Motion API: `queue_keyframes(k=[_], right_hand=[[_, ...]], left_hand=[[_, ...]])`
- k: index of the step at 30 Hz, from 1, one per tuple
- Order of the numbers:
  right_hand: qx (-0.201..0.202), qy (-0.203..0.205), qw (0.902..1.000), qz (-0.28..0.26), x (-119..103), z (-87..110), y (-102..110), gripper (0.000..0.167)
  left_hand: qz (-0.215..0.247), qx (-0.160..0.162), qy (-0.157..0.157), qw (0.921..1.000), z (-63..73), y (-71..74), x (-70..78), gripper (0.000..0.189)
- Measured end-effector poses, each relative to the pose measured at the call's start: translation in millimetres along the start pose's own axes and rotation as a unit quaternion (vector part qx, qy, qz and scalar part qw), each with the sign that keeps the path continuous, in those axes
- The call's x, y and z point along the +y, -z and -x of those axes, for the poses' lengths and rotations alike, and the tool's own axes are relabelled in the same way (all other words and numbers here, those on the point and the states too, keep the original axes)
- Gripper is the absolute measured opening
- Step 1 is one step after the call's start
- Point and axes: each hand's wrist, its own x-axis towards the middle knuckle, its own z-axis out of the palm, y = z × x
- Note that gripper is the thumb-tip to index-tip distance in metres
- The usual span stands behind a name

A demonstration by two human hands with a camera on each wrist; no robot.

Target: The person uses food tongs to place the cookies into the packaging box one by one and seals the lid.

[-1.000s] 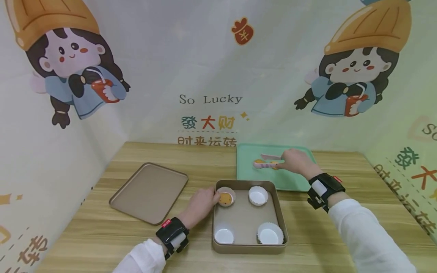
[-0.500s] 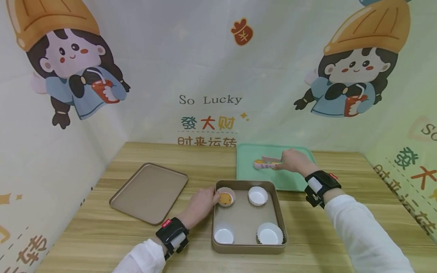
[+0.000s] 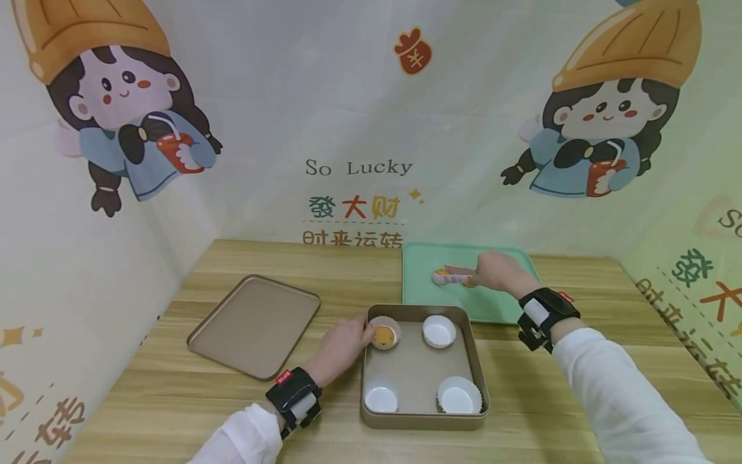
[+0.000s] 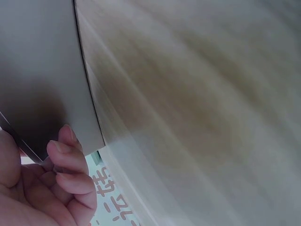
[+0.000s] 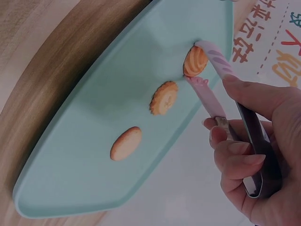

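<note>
In the head view, our left hand (image 3: 342,348) pinches the left wall of the square tin (image 3: 426,422), near its far left corner, beside the paper cup (image 3: 396,324) that holds a round biscuit (image 3: 382,336); a slip of the thumb there could knock that cup askew. Three white cups (image 3: 438,331) stand in the other corners, and being thin and light, we judge, they could tip if brushed. Our hands are well apart: the right hand (image 3: 501,272) grips the tongs (image 3: 458,278) over the green tray (image 3: 475,304), beyond the tin. From the left wrist, we see our fingers bent against the tin's outer side; an uneven pull could skew it on the wooden table (image 4: 178,108). From the right wrist, the tongs' pink tips stand at either end of the swirled biscuit (image 5: 195,61) on the tray; we cannot tell how firmly they press. Too weak a squeeze might let it slide out, too hard might crumble it, and a low sweep could shove the scalloped biscuit (image 5: 164,98) just beside it, or the smooth oval one (image 5: 126,143) farther along.
</note>
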Motion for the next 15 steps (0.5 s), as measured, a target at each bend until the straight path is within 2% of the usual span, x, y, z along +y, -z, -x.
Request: queue_keyframes(k=[5,10,15], right_hand=[[0.013,0.014,0.9998,-0.001,2,2.2,-1,0.040],[0.025,0.048,0.9985,0.006,6,7.2,-2,0.040],[0.060,0.077,0.9951,0.017,7,17.7,2,0.041]], left_hand=[[0.001,-0.003,0.001,1.0000,-0.2,0.3,0.1,0.025],[0.009,-0.010,0.004,0.9999,-0.4,0.9,0.3,0.025],[0.016,-0.011,0.007,0.9998,0.0,1.1,0.0,0.025]])
